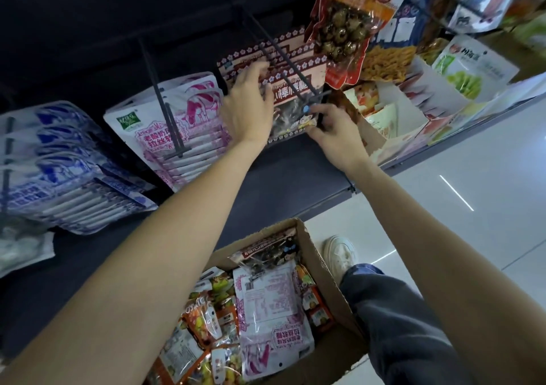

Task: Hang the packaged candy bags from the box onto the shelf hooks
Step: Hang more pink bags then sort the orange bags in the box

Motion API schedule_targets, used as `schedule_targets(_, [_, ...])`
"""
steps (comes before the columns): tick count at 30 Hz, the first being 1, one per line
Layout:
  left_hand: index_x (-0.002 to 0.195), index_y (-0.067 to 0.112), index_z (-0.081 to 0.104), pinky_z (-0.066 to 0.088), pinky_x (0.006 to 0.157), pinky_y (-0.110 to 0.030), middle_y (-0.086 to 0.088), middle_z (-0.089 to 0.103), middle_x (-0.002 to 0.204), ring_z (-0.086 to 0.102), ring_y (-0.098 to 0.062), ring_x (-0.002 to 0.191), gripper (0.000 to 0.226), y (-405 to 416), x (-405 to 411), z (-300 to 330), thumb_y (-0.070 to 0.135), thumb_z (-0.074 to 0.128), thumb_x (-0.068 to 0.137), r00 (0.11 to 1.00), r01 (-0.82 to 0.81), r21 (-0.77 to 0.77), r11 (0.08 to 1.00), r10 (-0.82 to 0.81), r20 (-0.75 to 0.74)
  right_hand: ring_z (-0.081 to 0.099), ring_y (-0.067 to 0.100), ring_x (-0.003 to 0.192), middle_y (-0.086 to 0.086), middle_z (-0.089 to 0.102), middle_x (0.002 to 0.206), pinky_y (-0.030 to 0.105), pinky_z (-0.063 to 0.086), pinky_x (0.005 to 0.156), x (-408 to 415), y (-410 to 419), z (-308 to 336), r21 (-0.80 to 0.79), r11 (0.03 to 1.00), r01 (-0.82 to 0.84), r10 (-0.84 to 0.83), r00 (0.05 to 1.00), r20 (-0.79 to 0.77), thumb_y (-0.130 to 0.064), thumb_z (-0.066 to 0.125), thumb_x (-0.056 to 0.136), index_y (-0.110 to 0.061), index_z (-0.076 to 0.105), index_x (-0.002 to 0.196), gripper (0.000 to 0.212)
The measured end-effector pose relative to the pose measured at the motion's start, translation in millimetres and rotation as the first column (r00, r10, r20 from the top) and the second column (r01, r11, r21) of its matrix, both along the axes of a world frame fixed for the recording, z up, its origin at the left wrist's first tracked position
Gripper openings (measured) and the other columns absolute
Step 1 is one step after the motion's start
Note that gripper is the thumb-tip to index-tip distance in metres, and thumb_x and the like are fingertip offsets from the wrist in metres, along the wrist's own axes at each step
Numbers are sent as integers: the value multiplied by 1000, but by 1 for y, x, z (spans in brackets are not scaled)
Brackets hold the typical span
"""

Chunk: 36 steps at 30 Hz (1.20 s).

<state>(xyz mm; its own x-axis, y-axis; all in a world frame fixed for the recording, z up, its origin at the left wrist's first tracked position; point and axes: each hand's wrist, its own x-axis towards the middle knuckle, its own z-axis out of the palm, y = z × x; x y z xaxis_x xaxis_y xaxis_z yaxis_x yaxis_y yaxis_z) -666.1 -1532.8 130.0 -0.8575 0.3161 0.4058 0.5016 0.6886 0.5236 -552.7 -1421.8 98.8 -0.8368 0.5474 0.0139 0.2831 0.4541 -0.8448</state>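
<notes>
Left hand (249, 105) up at the hook, fingers curled round the left edge of the brown-and-pink plastic candy bag with flower-print border (292, 101); grip partly hidden by the hand itself. Right hand (331, 129) pinches the bag's lower right corner, fingers bent on it, just beside the front end of the dark metal double-wire shelf hook (285, 57). Bag sits at the hook's front; more bags of the same print hang behind it. Large Chinese characters on the bag, partly covered; small Latin line above reads roughly "lollipop", blurred.

Left of it, row of white-and-pink milk-candy bags with a pink cow print (183, 119) on the next hook, green logo top left, Chinese text on a pink label. Further left, white-and-blue bags of like design (59, 160). Upper right, red-edged clear packs of brown round snacks (339, 30), a yellow strip-snack pack (387, 57), a white pack with green print (469, 65).

Below, open brown cardboard box (319, 266) on the pale tiled floor (472, 178), holding one more flower-border candy bag (266, 254), a pink-white bag lying back side up (271, 311), orange fruit-candy packs (204, 319). White sneaker (339, 254) and dark trouser leg (399, 325) beside the box.
</notes>
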Motion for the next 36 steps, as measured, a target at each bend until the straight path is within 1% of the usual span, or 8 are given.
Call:
schedule_targets(6, [118, 13, 61, 37, 98, -27, 0, 62, 117, 51, -18, 111, 35, -64, 64, -31, 10, 55, 84, 951, 252, 107, 962, -226, -210, 62, 32, 94, 11, 68, 103, 38, 47, 73, 25, -60, -24, 265, 864, -427, 331, 881, 339, -11, 50, 90, -16, 62, 112, 26])
schedule_targets(14, [122, 25, 61, 36, 98, -36, 4, 61, 122, 50, -20, 116, 30, -191, 79, -128, 34, 53, 95, 922, 321, -416, 851, -181, 342, 54, 26, 120, 7, 54, 134, 38, 45, 100, 59, -125, -141, 224, 500, -836, 416, 459, 785, -19, 39, 98, -20, 49, 132, 35])
schedule_targets(18, [107, 29, 70, 37, 90, -33, 8, 70, 107, 57, -17, 102, 19, -211, 77, -143, 33, 56, 94, 902, 349, -438, 829, -171, 396, 37, 26, 132, 7, 45, 141, 36, 34, 108, 76, -146, -187, 278, 760, -587, 242, 653, 717, -20, 44, 97, -14, 42, 137, 41])
schedule_targets(20, [103, 31, 71, 38, 85, -30, 10, 71, 100, 58, -15, 96, 17, -216, 79, -147, 35, 58, 92, 894, 378, -443, 813, -195, 404, 51, 28, 120, 9, 57, 127, 38, 42, 101, 75, -161, -194, 28, 997, -71, 40, 796, 604, -28, 55, 94, -11, 51, 129, 39])
schedule_targets(22, [104, 32, 70, 38, 84, -29, 11, 71, 97, 59, -14, 92, 16, -218, 81, -151, 35, 61, 91, 888, 388, -426, 817, -208, 410, 59, 27, 110, 7, 63, 115, 41, 45, 101, 61, -175, -187, -480, 729, 487, -185, 816, 547, -34, 66, 85, -9, 55, 123, 46])
schedule_targets(24, [104, 31, 71, 40, 85, -29, 10, 71, 97, 61, -13, 90, 17, -217, 81, -153, 31, 63, 90, 891, 387, -414, 824, -219, 397, 60, 28, 111, 14, 62, 118, 43, 46, 102, 44, -180, -179, -742, 290, 605, -334, 790, 514, -18, 63, 87, -4, 50, 126, 43])
schedule_targets(26, [103, 29, 72, 39, 85, -28, 9, 71, 98, 61, -13, 90, 16, -215, 80, -152, 28, 64, 89, 897, 381, -415, 826, -222, 381, 60, 31, 111, 21, 59, 116, 40, 50, 97, 29, -179, -167, -815, 67, 575, -405, 763, 505, 3, 50, 90, 3, 45, 128, 39])
schedule_targets(36, [124, 21, 53, 44, 93, -34, 1, 58, 118, 54, -20, 109, 47, -208, 96, -152, 43, 66, 84, 891, 416, -552, 723, -202, 407, 55, 35, 120, 23, 49, 134, 42, 44, 104, 45, -199, -97, -901, -61, 430, -398, 817, 417, -9, 32, 102, 3, 38, 138, 38])
